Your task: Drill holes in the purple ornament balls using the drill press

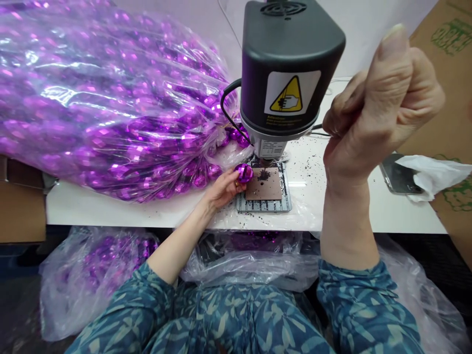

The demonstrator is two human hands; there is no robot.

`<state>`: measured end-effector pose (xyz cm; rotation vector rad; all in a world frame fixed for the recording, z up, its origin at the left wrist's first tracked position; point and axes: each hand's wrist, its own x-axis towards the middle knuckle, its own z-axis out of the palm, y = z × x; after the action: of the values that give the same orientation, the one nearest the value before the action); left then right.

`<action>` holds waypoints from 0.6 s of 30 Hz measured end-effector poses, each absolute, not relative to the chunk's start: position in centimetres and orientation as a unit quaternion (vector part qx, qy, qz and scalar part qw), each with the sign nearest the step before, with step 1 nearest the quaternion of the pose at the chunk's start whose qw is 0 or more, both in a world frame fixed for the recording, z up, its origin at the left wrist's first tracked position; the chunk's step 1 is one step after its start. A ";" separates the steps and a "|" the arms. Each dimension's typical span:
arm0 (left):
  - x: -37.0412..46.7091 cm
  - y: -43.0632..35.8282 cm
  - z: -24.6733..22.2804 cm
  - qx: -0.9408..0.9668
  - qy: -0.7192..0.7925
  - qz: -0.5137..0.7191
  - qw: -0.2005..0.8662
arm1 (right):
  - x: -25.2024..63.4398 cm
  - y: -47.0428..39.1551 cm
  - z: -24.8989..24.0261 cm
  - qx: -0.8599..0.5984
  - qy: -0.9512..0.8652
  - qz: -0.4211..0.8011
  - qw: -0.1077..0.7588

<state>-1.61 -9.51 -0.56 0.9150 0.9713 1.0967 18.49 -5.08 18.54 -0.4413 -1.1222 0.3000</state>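
Note:
Between the fingertips of my left hand (224,189) is a shiny purple faceted ball (244,173). It sits at the left edge of a brown square plate (271,188), which has a small dark hole and lies on a grey slotted metal base (263,206). Dark shavings are scattered over both. Above them stands a black bench drill (291,54) with a yellow warning label. My right hand (383,98) is raised beside the drill's right side, fingers curled into a fist; whatever they grip is hidden.
A big clear bag of purple balls (110,108) fills the left of the white table (394,216). A phone (396,174) lies at the right, partly under a crumpled white tissue (429,172). Cardboard boxes (442,93) flank the table. More plastic bags (92,270) hang below its front edge.

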 end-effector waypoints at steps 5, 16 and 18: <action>-0.8 -9.6 -1.4 0.489 0.466 0.496 0.545 | 18.4 -5.0 18.5 -0.190 -0.523 0.144 0.818; 1.1 -8.8 -2.0 0.588 0.485 0.449 0.467 | 18.4 -4.8 18.3 -0.179 -0.515 0.141 0.826; 1.7 -8.9 -1.7 0.616 0.495 0.443 0.423 | 18.4 -4.8 18.3 -0.159 -0.513 0.148 0.831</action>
<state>1.67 -8.90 -1.74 1.5415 1.2397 1.1094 18.36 -4.82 18.27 -0.3372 -1.0878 0.3134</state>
